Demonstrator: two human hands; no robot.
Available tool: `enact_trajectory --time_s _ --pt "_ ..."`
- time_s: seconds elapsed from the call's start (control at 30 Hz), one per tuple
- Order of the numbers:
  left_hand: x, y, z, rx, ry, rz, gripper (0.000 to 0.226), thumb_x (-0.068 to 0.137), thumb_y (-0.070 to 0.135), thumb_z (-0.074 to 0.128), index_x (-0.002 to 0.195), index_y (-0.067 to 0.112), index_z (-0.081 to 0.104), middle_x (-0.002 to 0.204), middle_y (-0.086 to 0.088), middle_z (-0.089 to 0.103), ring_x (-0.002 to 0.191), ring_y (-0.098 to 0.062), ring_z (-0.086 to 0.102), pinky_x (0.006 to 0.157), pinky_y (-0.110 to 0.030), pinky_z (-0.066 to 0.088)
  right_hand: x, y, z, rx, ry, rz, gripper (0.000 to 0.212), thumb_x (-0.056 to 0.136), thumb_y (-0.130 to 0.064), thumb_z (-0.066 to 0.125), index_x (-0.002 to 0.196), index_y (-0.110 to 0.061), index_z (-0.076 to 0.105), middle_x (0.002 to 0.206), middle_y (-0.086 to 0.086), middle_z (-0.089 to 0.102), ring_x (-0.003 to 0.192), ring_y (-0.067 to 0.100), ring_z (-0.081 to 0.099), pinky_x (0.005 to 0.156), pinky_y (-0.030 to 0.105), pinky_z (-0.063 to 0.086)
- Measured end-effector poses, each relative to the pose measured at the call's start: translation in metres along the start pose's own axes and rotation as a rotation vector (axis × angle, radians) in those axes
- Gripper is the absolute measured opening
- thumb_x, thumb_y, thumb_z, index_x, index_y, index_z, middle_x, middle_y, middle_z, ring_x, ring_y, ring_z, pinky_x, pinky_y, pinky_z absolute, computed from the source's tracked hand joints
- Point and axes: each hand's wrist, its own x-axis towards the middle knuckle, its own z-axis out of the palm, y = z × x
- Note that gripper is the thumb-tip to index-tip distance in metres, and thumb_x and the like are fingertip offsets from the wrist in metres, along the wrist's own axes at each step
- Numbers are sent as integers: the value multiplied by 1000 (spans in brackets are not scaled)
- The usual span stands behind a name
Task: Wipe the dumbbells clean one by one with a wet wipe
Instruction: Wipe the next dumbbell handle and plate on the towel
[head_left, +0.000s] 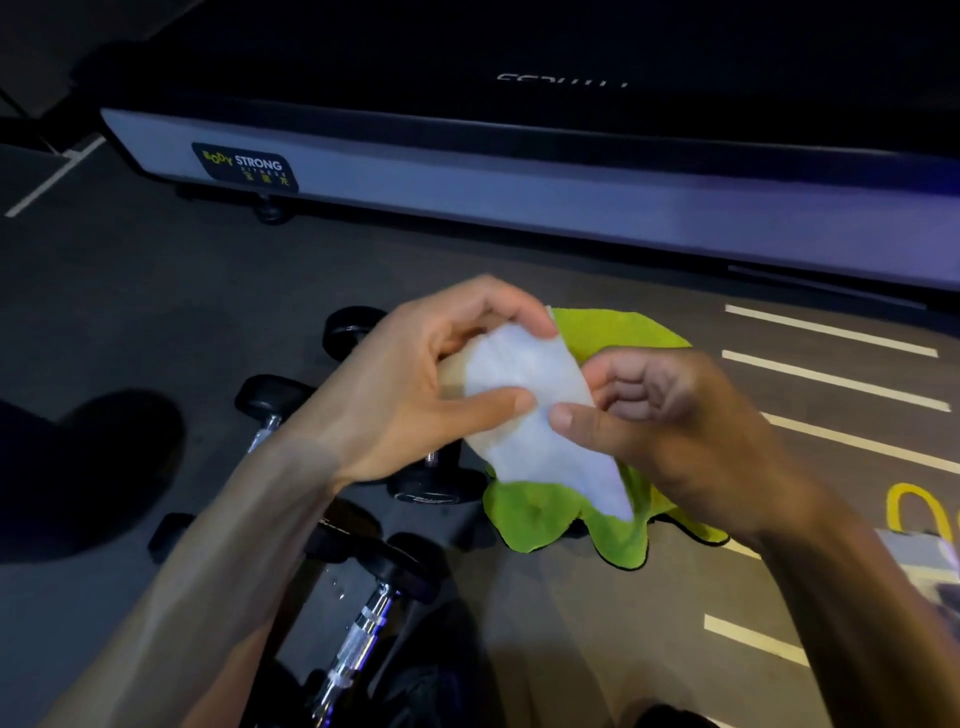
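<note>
A white wet wipe (524, 395) hangs spread between both hands at mid-frame. My left hand (415, 384) pinches its left edge between thumb and fingers. My right hand (660, 410) pinches its right side, thumb on top. Below and to the left, several black dumbbells with chrome handles lie on the dark floor: one under my left forearm (272, 400), one with its end near the cloth (434, 491), one close to me (363, 629). My arms hide parts of them.
A lime-green cloth (556, 514) lies on the floor beneath the wipe. A treadmill base (519, 192) with a "Body Strong" label runs across the back. White floor lines (831, 358) and a yellow marking (914, 506) lie to the right. A dark shape (88, 467) sits at left.
</note>
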Motion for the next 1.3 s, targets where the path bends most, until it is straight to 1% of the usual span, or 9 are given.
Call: enact_trajectory --time_s 0.2,0.33,0.47,0.57,0.73,0.83,0.97,1.13,1.3 --pt "4 -18 -7 -207 140 -119 48 79 10 83 123 25 69 93 0 73 88 -23 66 79 -33 58 4 5 0 17 67 47 25 78 -33 81 74 -14 65 76 17 66 69 19 60 59 25 45" --pt "9 -25 -5 -262 78 -145 47 82 3 83 125 19 69 92 -1 74 82 -14 65 76 -24 57 12 4 4 110 55 132 25 79 -36 80 89 -14 71 95 15 78 86 36 75 74 47 57" --pt "18 -37 -5 -291 257 -196 41 76 9 85 113 26 75 90 6 73 84 -8 66 80 -22 55 18 2 6 179 107 151 20 88 -23 82 98 -8 73 92 16 81 88 40 78 81 60 60" --pt "25 -45 3 -534 390 -293 37 84 15 82 120 16 73 98 -3 72 85 -12 67 76 -24 58 25 -3 6 300 169 135 18 82 -25 75 94 -13 73 90 18 80 80 33 79 72 47 62" --pt "22 -37 20 -857 98 -595 60 93 59 59 121 7 70 93 -1 76 81 -11 73 70 -25 62 37 -1 2 417 234 148 17 78 -29 76 92 -19 74 89 19 80 75 29 77 71 43 61" --pt "21 -42 22 -807 87 -565 30 90 35 67 106 11 76 86 -3 74 73 -14 71 61 -27 60 40 2 0 435 257 163 12 85 -28 74 94 -20 74 93 19 80 78 33 76 75 50 61" --pt "21 -49 19 -642 188 -525 9 86 26 70 90 23 77 86 -5 73 72 -17 67 61 -29 52 39 8 -7 380 192 197 9 98 -17 64 104 -17 71 73 11 72 50 18 63 44 25 49" --pt "20 -53 15 -647 239 -430 19 90 19 68 103 28 79 94 -15 73 81 -26 68 72 -35 52 36 13 -9 367 137 100 17 100 -3 57 99 -12 72 75 15 73 58 18 65 51 23 53" --pt "17 -49 5 -482 236 -309 41 93 -1 56 72 25 81 79 1 72 77 -18 67 68 -30 57 37 11 -6 422 171 119 37 100 0 47 97 -16 80 87 8 75 71 18 69 61 24 52"
